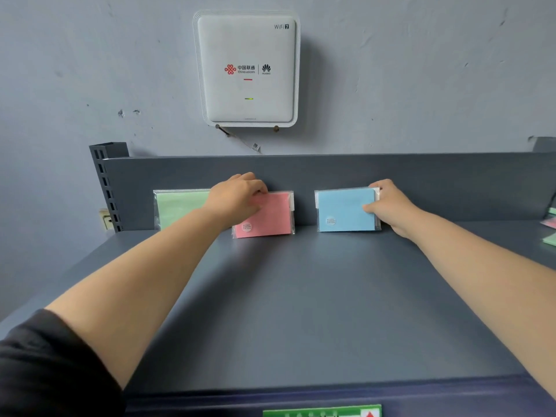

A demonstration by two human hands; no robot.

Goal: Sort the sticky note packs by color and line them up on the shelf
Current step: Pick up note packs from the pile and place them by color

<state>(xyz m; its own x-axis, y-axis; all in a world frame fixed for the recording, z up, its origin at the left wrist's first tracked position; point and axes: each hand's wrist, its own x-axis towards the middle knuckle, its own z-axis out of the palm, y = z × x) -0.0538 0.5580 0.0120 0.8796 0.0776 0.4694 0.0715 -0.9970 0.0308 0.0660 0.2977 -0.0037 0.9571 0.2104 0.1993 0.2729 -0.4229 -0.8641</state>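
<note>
Three sticky note packs in clear wrappers stand upright against the back wall of the grey shelf (301,296). The green pack (177,207) is at the left, partly hidden by my left forearm. My left hand (237,197) grips the top left corner of the pink pack (267,215) in the middle. To the right stands the blue pack (346,210). My right hand (388,206) pinches its right edge, thumb on the front face and fingers behind.
A white wifi box (246,67) hangs on the wall above the shelf. A slotted shelf upright (106,182) stands at the back left. More pink and green packs (550,230) lie at the far right edge. A green label (322,412) sits on the shelf's front lip.
</note>
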